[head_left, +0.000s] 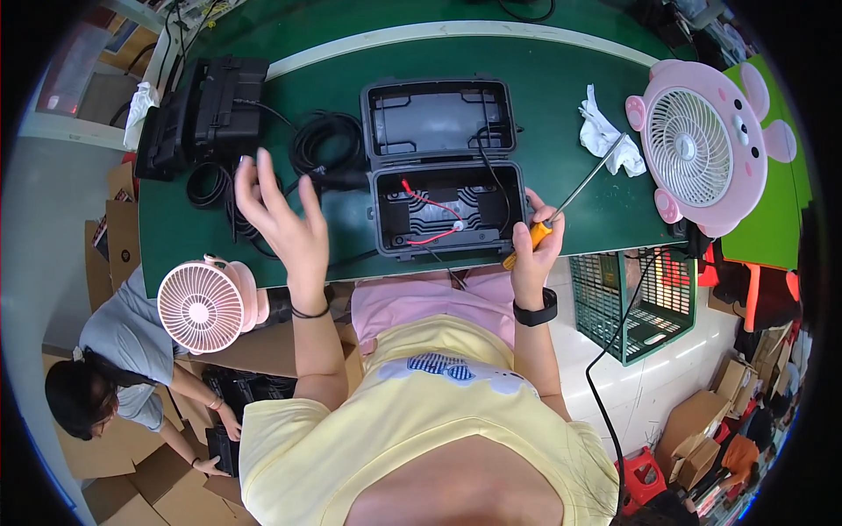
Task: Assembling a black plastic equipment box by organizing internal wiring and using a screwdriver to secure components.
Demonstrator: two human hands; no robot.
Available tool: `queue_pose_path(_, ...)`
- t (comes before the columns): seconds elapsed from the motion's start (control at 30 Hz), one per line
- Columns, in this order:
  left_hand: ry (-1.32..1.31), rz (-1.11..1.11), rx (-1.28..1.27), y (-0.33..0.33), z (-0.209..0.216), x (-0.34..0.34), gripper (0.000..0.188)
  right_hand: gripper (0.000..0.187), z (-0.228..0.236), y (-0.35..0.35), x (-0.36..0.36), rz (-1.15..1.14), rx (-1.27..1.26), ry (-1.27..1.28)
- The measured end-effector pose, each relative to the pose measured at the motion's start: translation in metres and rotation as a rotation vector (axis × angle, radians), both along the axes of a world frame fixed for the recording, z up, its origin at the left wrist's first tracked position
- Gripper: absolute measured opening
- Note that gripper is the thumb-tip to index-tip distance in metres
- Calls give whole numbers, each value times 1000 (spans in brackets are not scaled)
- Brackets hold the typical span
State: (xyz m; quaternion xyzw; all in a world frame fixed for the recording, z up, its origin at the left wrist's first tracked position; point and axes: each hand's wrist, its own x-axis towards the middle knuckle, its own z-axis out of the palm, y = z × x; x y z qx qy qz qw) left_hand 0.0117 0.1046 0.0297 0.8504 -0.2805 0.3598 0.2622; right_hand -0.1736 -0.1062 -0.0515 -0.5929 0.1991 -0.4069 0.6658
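In front of me on the green table lies a dark grey plastic case (383,210) with its hinged lid (436,120) swung back. Inside it run a red wire (436,237) with small connectors and a thin black cable. My right hand (536,250) is at the case's right side, its fingers wrapped round the yellow handle of a screwdriver (570,195), whose long shaft points up and to the right. Left of the case, my left hand (285,219) is raised with its fingers spread, holding nothing. Beyond it lies a coil of black cable (326,145).
Black cases (230,105) stand at the far left. A pink fan (741,188) and white tissue (598,131) are at the right, a smaller fan (200,307) at the near left edge. A green crate (624,329) sits below right. Another person (132,351) bends over boxes at lower left.
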Motion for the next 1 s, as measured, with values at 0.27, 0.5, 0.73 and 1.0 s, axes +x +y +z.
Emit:
queue_pose_path(0.27,-221,-734,353,10,-21,-48,25,31,-1,1,2,-28,-41,15)
queue_pose_path(0.5,-146,-640,345,4,-33,-45,34,31,0,3,2,-34,-16,-4)
queue_pose_path(0.73,68,-559,339,-7,-25,-51,44,28,6,7,-1,-33,0,9)
queue_pose_path(1.0,139,-686,215,-18,-30,-43,42,21,29,-38,25,84,-54,51)
